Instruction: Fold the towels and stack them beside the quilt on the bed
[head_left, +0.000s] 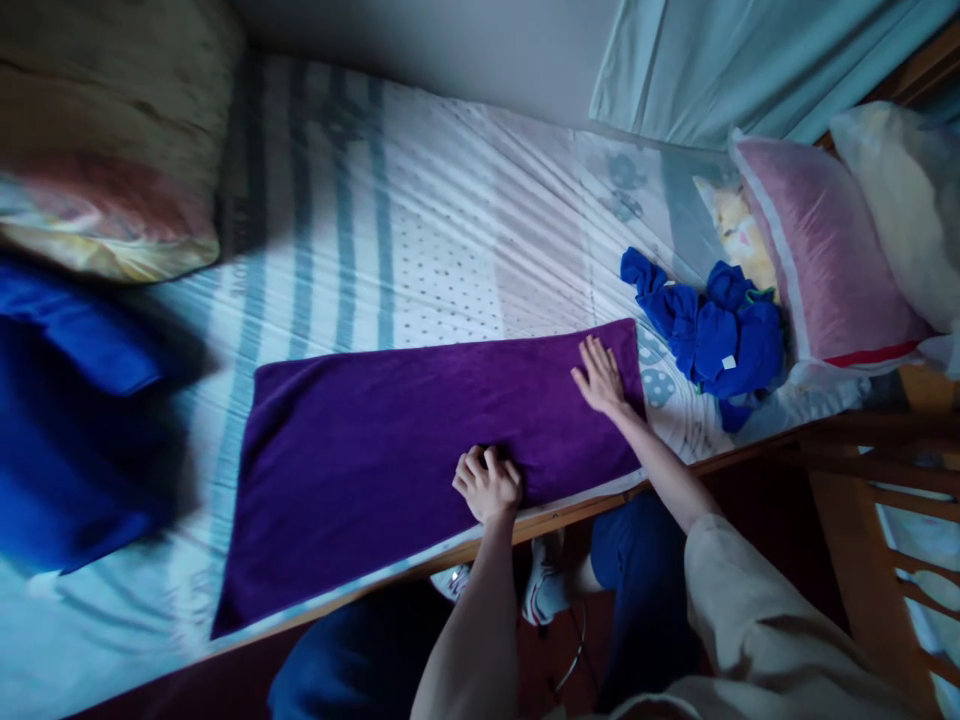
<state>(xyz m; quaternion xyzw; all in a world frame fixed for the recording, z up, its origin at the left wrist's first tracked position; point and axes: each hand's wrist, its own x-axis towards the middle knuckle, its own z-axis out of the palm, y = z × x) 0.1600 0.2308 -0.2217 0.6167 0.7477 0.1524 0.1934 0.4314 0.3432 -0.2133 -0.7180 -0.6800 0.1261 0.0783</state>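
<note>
A purple towel lies spread out lengthwise along the near edge of the bed, mostly smooth with slight wrinkles. My left hand rests on it near the front edge, its fingers bent and somewhat apart, pressing on the cloth. Further right, my right hand lies flat on the towel close to its right end, fingers stretched out. Neither hand appears to hold anything. Just beyond that end is a crumpled blue garment with a small white tag.
The patterned bed sheet is under everything. Pink cushion and a pale pillow stand at the right. Blue cloth and a large pillow are at the left. A wooden bed rail borders the right side.
</note>
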